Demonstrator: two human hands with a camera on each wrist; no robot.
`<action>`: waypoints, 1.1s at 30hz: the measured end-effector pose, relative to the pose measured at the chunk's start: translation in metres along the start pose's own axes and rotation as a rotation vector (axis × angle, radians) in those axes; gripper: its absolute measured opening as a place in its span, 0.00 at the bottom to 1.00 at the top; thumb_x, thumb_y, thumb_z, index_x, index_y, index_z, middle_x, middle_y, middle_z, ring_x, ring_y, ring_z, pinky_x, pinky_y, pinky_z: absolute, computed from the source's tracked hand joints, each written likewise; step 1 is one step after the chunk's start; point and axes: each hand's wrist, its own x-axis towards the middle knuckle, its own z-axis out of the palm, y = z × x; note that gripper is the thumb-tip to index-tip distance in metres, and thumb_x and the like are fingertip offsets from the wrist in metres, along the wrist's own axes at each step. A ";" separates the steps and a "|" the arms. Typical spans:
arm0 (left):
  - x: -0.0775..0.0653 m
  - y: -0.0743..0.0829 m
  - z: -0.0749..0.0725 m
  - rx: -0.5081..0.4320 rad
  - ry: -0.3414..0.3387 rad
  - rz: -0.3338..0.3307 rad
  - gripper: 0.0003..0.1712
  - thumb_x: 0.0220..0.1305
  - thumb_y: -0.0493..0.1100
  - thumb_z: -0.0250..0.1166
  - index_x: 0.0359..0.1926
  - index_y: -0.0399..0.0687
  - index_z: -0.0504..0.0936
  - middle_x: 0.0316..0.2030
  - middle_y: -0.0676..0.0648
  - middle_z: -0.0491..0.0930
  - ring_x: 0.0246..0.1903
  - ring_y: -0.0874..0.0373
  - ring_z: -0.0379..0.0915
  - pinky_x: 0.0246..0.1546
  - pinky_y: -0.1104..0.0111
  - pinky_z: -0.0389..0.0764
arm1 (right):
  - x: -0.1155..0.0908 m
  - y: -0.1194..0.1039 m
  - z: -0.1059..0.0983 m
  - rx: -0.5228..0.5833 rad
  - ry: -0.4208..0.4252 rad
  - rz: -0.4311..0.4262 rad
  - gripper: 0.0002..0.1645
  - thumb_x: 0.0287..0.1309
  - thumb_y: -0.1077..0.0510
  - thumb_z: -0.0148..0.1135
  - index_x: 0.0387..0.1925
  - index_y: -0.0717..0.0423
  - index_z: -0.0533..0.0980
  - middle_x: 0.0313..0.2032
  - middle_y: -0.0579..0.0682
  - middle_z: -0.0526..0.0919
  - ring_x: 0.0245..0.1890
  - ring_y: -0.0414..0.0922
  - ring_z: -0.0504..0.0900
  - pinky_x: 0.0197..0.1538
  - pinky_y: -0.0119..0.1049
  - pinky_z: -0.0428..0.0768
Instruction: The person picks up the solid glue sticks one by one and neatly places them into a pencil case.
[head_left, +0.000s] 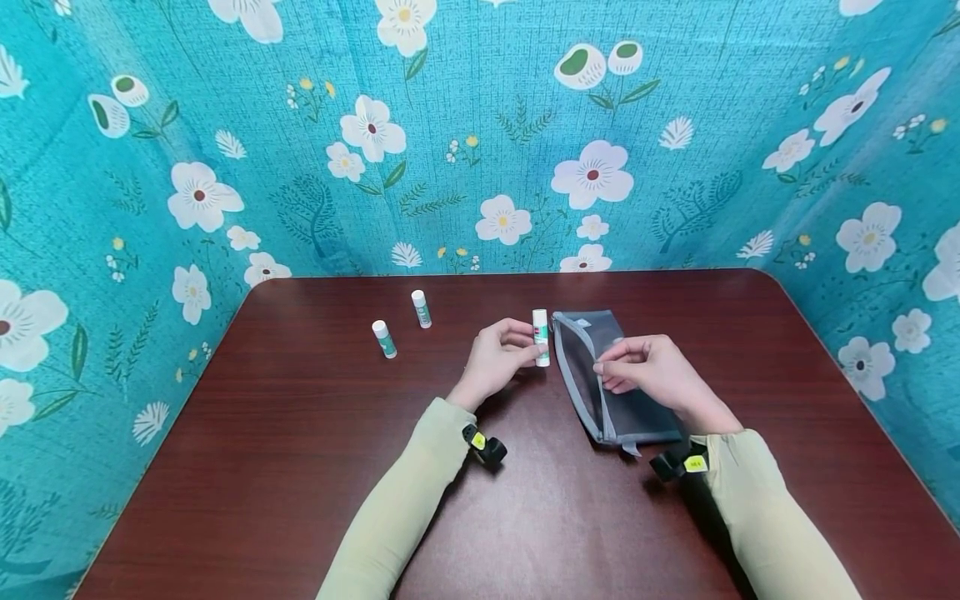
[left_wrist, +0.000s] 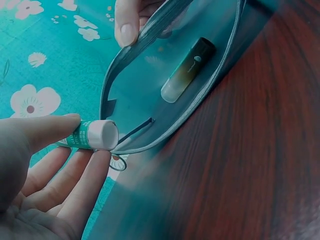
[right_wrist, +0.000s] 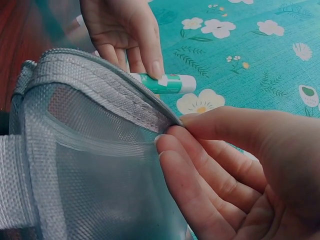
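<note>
Pinched between the thumb and fingers of my left hand (head_left: 497,358) is a white and green glue stick (head_left: 541,337). It stands upright just left of a grey mesh zip pouch (head_left: 637,408) on the table. My right hand (head_left: 652,371) pinches the pouch's near zip edge, and the mouth gapes wide. Through that mouth, the left wrist view shows another glue stick (left_wrist: 188,70) lying inside. In that view the held glue stick (left_wrist: 102,135) has its white end at the corner of the mouth. The right wrist view shows the pinched zip edge (right_wrist: 167,120) closely.
Two more glue sticks stand on the table's left side, a nearer glue stick (head_left: 384,339) and a farther glue stick (head_left: 422,309). The dark red wooden table (head_left: 315,483) ends at a blue flowered curtain (head_left: 450,150).
</note>
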 end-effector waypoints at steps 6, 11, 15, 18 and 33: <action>-0.001 -0.001 0.002 0.012 -0.004 -0.009 0.13 0.62 0.39 0.75 0.47 0.47 0.84 0.36 0.50 0.86 0.32 0.54 0.84 0.37 0.56 0.87 | 0.000 0.001 0.000 0.006 -0.004 -0.006 0.17 0.60 0.61 0.74 0.45 0.72 0.83 0.32 0.61 0.87 0.30 0.53 0.88 0.38 0.45 0.88; -0.002 -0.003 0.005 0.009 -0.013 -0.011 0.14 0.61 0.39 0.75 0.47 0.46 0.84 0.36 0.50 0.86 0.32 0.55 0.85 0.37 0.57 0.87 | 0.001 0.002 0.000 -0.003 0.005 -0.015 0.16 0.59 0.61 0.74 0.43 0.71 0.83 0.31 0.60 0.87 0.29 0.53 0.88 0.37 0.45 0.88; -0.003 -0.003 0.007 0.024 -0.019 -0.007 0.14 0.61 0.38 0.75 0.47 0.47 0.84 0.36 0.50 0.86 0.31 0.54 0.85 0.37 0.57 0.87 | 0.001 0.003 0.000 -0.005 0.014 -0.014 0.16 0.59 0.61 0.74 0.43 0.70 0.84 0.31 0.61 0.87 0.29 0.54 0.88 0.37 0.45 0.88; -0.003 -0.002 0.008 0.022 -0.018 -0.011 0.14 0.61 0.38 0.75 0.47 0.45 0.84 0.36 0.49 0.85 0.31 0.54 0.85 0.37 0.57 0.87 | 0.001 0.002 0.000 -0.007 0.022 -0.010 0.16 0.60 0.60 0.75 0.43 0.70 0.84 0.31 0.61 0.87 0.29 0.54 0.88 0.37 0.45 0.88; -0.004 -0.003 0.017 0.000 -0.039 -0.036 0.13 0.60 0.36 0.75 0.46 0.42 0.84 0.36 0.47 0.84 0.32 0.56 0.83 0.36 0.61 0.87 | 0.002 0.003 0.000 -0.016 0.032 -0.009 0.18 0.60 0.59 0.75 0.45 0.70 0.83 0.32 0.61 0.87 0.30 0.55 0.88 0.38 0.44 0.88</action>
